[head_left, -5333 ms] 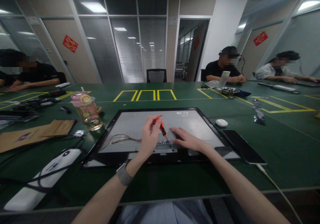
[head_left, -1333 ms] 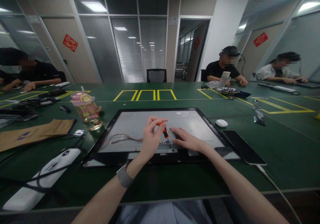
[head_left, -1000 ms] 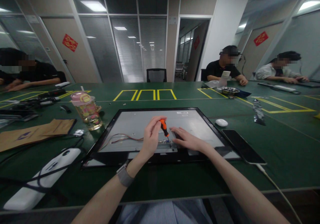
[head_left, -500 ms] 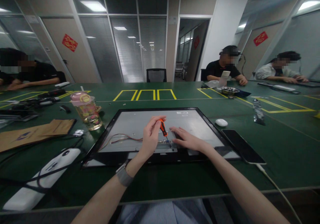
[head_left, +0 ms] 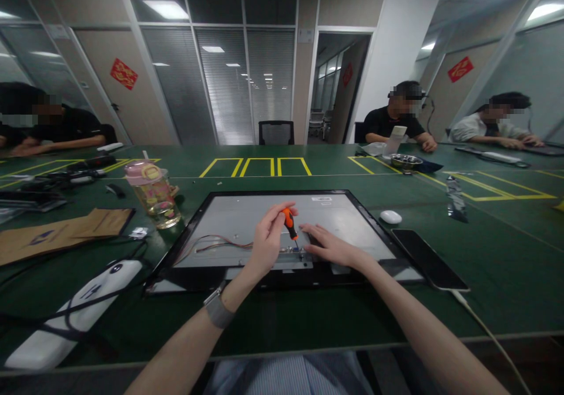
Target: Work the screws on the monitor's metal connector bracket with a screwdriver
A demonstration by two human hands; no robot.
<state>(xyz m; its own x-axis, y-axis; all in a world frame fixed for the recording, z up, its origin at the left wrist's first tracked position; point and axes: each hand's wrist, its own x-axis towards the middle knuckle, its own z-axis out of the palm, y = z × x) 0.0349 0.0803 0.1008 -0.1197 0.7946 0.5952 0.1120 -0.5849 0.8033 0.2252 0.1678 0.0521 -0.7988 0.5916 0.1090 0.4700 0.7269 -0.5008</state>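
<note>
Screwdriver (head_left: pixel 291 229) gripped by left hand (head_left: pixel 267 236) over panel (head_left: pixel 339 216); judged light, stiff, best held by handle (head_left: pixel 288 220). Right hand (head_left: pixel 326 245) laid unclenched on panel, likely fragile, best lifted by rim (head_left: pixel 370 221).

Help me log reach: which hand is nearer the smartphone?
Right. The right hand is over the display panel, left of the smartphone; the left hand, holding the screwdriver, is farther left.

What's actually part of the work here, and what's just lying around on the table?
In use, seemingly:
orange screwdriver in the left fingers
flat panel under the right fingers
coloured wires on the panel

Apparently just lying about:
pink-lidded bottle
phone
small white object
brown paper packaging
</note>
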